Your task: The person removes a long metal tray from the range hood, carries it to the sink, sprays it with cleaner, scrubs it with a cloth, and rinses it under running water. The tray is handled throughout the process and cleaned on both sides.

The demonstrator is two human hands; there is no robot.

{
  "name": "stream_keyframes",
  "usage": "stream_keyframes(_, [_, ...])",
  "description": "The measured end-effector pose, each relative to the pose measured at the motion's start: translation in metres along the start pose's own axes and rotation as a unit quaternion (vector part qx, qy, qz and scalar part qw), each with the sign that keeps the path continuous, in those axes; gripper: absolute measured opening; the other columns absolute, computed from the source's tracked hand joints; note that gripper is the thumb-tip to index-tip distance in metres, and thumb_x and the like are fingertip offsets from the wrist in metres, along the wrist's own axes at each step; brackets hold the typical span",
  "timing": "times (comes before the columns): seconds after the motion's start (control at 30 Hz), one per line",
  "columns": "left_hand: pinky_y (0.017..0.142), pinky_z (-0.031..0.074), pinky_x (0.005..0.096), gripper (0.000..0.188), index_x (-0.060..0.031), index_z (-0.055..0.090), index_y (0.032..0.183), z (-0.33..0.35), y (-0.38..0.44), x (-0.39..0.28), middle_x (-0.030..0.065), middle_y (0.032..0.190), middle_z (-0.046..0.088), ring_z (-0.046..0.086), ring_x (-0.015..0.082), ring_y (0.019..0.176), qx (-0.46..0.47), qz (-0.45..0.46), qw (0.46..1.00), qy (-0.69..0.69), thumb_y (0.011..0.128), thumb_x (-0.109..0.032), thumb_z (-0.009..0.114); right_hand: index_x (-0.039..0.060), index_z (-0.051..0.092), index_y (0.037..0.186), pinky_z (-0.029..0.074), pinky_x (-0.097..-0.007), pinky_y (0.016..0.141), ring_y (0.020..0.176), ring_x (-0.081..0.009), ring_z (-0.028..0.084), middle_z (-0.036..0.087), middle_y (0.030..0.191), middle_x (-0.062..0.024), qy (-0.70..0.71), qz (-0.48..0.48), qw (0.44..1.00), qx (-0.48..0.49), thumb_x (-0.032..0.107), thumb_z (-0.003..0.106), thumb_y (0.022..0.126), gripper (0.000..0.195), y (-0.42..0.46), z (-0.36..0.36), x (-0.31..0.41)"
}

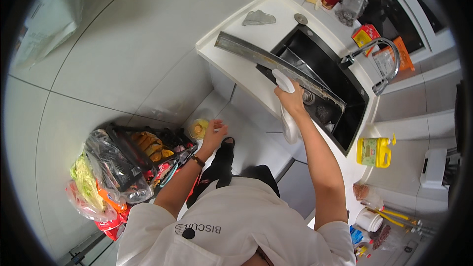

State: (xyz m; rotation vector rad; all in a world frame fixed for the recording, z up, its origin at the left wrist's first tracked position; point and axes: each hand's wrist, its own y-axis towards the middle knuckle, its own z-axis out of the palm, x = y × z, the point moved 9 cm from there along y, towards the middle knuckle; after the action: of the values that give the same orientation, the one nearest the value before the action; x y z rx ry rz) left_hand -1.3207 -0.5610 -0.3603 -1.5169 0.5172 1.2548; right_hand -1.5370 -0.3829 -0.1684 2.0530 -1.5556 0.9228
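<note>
In my right hand (291, 99) is a white spray bottle (289, 127), gripped around its neck with the spray head up. It is over the front edge of the black sink (325, 51). A long, grimy metal trough-like panel (255, 52) lies slantwise across the sink, one end over the white countertop (236, 68). Behind it, a second shiny metal piece (295, 61) rests in the basin. Beyond my right hand, the drain (308, 97) and a dark scouring pad (322, 112) show. My left hand (215, 135) hangs over the floor with nothing in it, fingers apart.
A chrome faucet (395, 57) arches over the sink's right side. A yellow jug (374, 152) stands on the counter. A grey cloth (258, 18) lies at the far corner. A loaded rack (147, 147) with bags and a cabbage (87, 179) stands left, beside a yellow-topped container (198, 128).
</note>
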Motion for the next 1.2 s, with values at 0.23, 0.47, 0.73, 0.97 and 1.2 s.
stream_keyframes(0.23, [0.068,0.049,0.0250,0.035,-0.0002,0.047,0.111,-0.020,0.008,0.013,0.0107,0.095,0.055,0.059,0.0157,0.074,-0.049,-0.042,0.998,-0.004,0.082,-0.014,0.060,0.0065,0.063,0.088,0.027,-0.0391,0.085,0.090,-0.0316,0.054,0.063,0.085,-0.0153,-0.004,-0.070,0.997,0.026,0.022,0.057,0.065,0.028,0.040,0.032,0.013])
stream_keyframes(0.47, [0.062,0.045,0.0234,0.036,-0.0026,0.048,0.110,-0.011,0.006,0.006,0.0089,0.095,0.057,0.060,0.0141,0.072,-0.089,-0.054,0.994,-0.021,0.082,-0.020,0.062,0.0076,0.062,0.086,0.026,-0.0398,0.085,0.091,-0.0313,0.053,0.062,0.088,-0.0147,-0.005,-0.065,0.997,0.036,0.024,0.058,0.064,0.029,0.049,0.026,0.014])
stream_keyframes(0.73, [0.062,0.044,0.0236,0.036,-0.0036,0.048,0.111,0.001,0.011,0.010,0.0086,0.096,0.058,0.062,0.0144,0.076,-0.108,-0.058,0.992,-0.013,0.083,-0.023,0.061,0.0070,0.059,0.082,0.024,-0.0424,0.087,0.091,-0.0335,0.053,0.062,0.088,-0.0153,0.000,-0.071,0.995,0.062,0.026,0.056,0.066,0.025,0.052,0.002,-0.016])
stream_keyframes(0.97, [0.062,0.045,0.0237,0.035,-0.0026,0.049,0.110,0.018,0.012,0.013,0.0096,0.098,0.058,0.062,0.0144,0.075,-0.101,-0.077,0.992,0.004,0.083,-0.022,0.060,0.0087,0.056,0.083,0.024,-0.0401,0.077,0.091,-0.0288,0.049,0.058,0.086,-0.0126,-0.086,-0.121,0.989,0.011,0.018,0.057,0.062,0.023,0.043,-0.041,-0.053])
stream_keyframes(1.2, [0.062,0.044,0.0240,0.035,-0.0028,0.047,0.111,0.027,0.020,0.015,0.0091,0.098,0.058,0.062,0.0146,0.076,-0.082,-0.085,0.993,0.013,0.085,-0.024,0.058,0.0076,0.056,0.080,0.025,-0.0397,0.078,0.091,-0.0289,0.049,0.057,0.084,-0.0126,-0.123,-0.145,0.982,0.020,0.018,0.059,0.061,0.022,0.033,-0.072,-0.082])
